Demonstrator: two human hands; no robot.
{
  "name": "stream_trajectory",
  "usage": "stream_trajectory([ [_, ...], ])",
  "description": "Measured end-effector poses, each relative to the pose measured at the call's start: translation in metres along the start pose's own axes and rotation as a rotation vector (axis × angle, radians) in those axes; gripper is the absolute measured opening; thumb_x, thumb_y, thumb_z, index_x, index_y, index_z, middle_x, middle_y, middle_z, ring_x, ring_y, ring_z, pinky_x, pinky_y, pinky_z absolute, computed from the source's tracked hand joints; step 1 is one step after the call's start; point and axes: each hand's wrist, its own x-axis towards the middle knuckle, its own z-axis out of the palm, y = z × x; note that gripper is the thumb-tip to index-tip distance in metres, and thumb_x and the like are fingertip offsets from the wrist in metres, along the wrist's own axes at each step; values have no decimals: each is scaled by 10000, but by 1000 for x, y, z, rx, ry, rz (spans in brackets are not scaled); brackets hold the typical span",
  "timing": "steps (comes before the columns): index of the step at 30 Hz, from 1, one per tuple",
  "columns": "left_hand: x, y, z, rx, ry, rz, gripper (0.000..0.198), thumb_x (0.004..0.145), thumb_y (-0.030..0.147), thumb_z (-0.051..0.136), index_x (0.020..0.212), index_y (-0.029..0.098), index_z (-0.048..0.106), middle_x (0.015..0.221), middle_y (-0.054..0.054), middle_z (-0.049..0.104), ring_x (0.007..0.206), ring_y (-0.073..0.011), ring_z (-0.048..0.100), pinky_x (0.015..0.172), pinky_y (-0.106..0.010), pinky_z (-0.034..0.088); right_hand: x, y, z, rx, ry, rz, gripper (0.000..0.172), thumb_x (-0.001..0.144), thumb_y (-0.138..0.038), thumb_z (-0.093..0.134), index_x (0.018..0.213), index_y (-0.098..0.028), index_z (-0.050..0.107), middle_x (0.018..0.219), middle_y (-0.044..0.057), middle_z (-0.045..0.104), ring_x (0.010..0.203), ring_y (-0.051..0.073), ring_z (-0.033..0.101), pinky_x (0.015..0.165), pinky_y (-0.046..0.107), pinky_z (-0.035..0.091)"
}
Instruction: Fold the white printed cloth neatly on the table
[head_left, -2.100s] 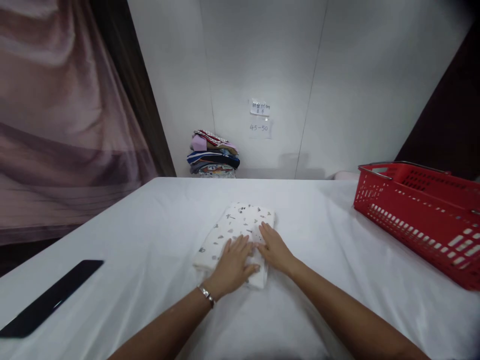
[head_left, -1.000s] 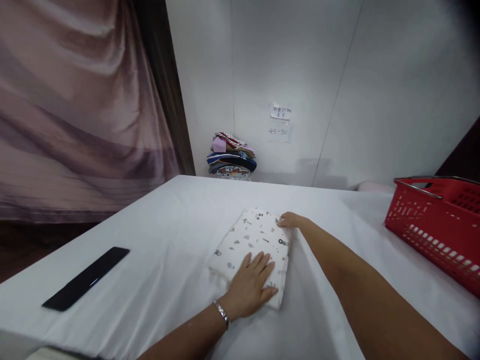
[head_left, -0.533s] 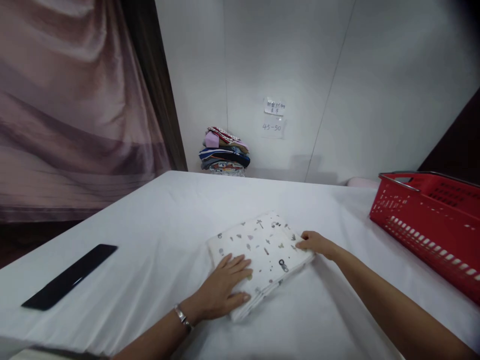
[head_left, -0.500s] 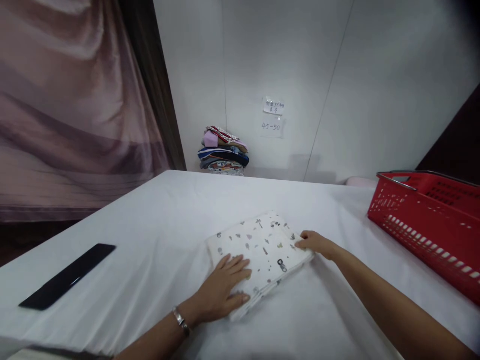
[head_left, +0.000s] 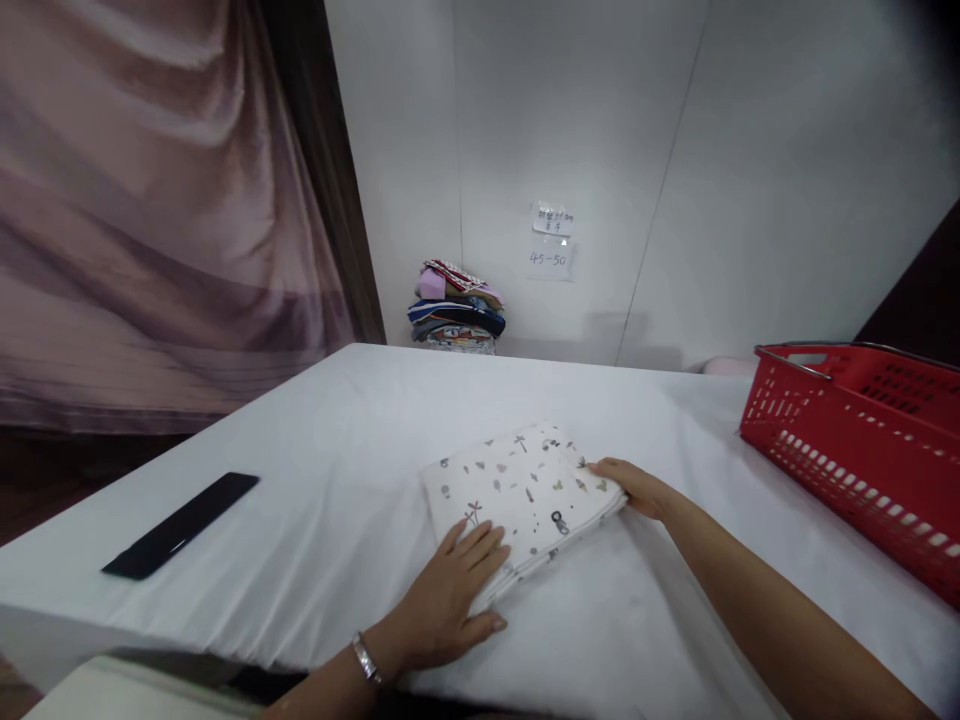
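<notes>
A folded white cloth (head_left: pixel 525 490) with small grey and brown prints lies on the white-covered table (head_left: pixel 337 430), turned at an angle. My left hand (head_left: pixel 454 590), with a metal bracelet at the wrist, rests flat with spread fingers on the cloth's near corner. My right hand (head_left: pixel 634 487) touches the cloth's right edge, its fingertips tucked against or under the folded layers.
A red plastic basket (head_left: pixel 862 450) stands on the table at the right. A flat black bar-shaped object (head_left: pixel 180 525) lies near the left edge. A stack of folded colourful clothes (head_left: pixel 456 308) sits against the white wall behind the table. A mauve curtain (head_left: pixel 150 200) hangs at left.
The cloth has been turned from lengthwise to lying at an angle. My right hand slid from its far corner to its right edge, and my left hand drew back to the near corner.
</notes>
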Motion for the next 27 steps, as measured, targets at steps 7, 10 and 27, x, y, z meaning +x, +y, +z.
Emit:
stream_trajectory([
  [7,-2,3,2,-33,-9,-14,685,804,508,482,1387,262,219,1440,-69,243,1321,-268,196,1076,-518,116,-10,10,-2,56,-46,-23,601,684,-322,656,1233,-231,430,1188,72,570,993,190,577,752,256,470],
  [10,-2,2,-4,-91,6,-26,599,820,511,454,1351,274,311,1397,-56,346,1282,-252,303,1069,-497,176,-13,14,-1,-3,6,-5,590,686,-323,639,1232,-219,441,1216,81,550,1008,205,572,763,270,468],
  [27,51,-61,21,187,176,-428,568,864,530,293,1284,170,424,1394,-95,347,1311,-260,229,1064,-476,151,-19,-7,8,-833,216,-108,667,708,-316,576,1327,-171,376,1233,132,514,1113,286,474,937,395,338],
])
